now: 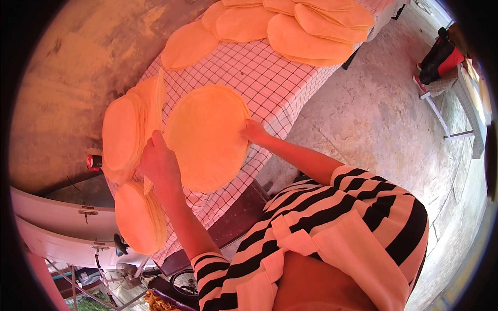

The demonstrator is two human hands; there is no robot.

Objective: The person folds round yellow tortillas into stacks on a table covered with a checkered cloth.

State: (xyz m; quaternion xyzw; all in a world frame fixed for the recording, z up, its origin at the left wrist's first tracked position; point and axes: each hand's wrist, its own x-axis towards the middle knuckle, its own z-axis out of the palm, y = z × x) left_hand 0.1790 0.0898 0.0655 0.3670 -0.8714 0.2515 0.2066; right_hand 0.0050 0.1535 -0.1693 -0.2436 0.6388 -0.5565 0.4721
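Flat on the checked cloth before me lies a small stack of thin round orange-tinted sheets (206, 140); their material is unclear. My right hand (255, 132) pinches this stack's right edge between thumb and fingers. At its left side, my left hand (159, 159) grips a single round sheet (160, 97) that stands nearly edge-on, its ends showing above and below the hand. Just beyond that hand, a leaning pile of round sheets (122, 132) rests along the table's left side. Another thick pile (136, 217) sits nearer me, below my left wrist.
More overlapping round sheets (311, 35) cover the far end of the cloth-covered table (253, 74). White cabinet doors (62, 217) stand at left, with a fan (126, 274) and a bicycle wheel (184, 283) below. A cloth-draped stand (465, 105) is across the concrete floor (350, 112).
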